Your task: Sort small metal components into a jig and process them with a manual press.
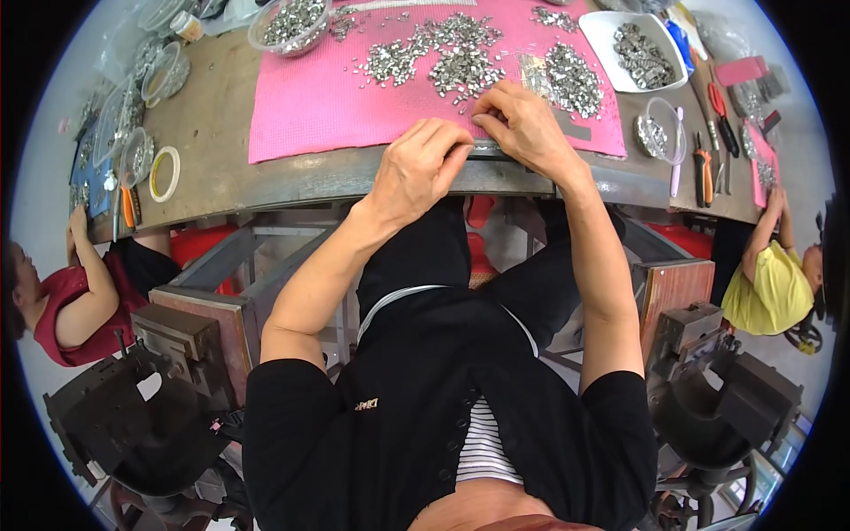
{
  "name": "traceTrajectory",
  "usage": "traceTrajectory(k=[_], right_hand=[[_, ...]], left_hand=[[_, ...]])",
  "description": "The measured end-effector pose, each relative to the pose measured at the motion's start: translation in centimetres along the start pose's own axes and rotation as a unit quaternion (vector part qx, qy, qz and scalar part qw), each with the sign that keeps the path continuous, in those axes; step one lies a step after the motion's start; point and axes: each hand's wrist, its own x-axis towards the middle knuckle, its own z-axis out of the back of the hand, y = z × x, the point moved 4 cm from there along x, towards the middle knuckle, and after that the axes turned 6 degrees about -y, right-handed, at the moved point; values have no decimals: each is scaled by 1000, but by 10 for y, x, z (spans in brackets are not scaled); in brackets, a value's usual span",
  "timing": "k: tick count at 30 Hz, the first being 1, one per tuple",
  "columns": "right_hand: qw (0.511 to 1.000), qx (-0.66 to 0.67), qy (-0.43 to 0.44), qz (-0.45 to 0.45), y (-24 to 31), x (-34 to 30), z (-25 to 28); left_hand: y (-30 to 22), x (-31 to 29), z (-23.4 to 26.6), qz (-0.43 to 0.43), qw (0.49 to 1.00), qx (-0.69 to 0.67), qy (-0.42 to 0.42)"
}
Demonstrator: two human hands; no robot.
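Observation:
My left hand (pixel 420 170) is closed at the front edge of the bench, thumb and fingertips pinched. My right hand (pixel 526 129) sits just right of it over the pink mat (pixel 305 115), its fingers curled into a pinch too. The hands are slightly apart. Whatever their fingertips hold, if anything, is too small to make out. Beyond them, small shiny metal pieces (pixel 462 71) lie in loose heaps on the mat. Another heap of metal pieces (pixel 574 81) is just past my right hand, beside a small clear packet (pixel 534 76).
A clear bowl (pixel 316 44) of metal parts stands back left, a white tray (pixel 598 66) back right. Tape (pixel 154 177) lies left; a small tub (pixel 641 133), orange-handled pliers (pixel 704 173) and red-handled pliers (pixel 719 104) lie right. Co-workers sit at both sides, near dark metal vises (pixel 181 341).

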Motion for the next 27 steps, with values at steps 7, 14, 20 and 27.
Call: traceTrajectory(k=[7,14,20,27], right_hand=[[997,59,-26,-31,24,-20,11],[998,31,-59,12,36,-32,8],[997,-31,-62,41,45,-31,6],[991,-108,-71,41,55,-35,5]], left_hand=[[-2,-2,0,-5,999,31,9],[-7,-3,-5,-7,998,51,-22],[-4,-5,-1,-48,997,41,-33],[25,18,25,-32,991,115,-68]])
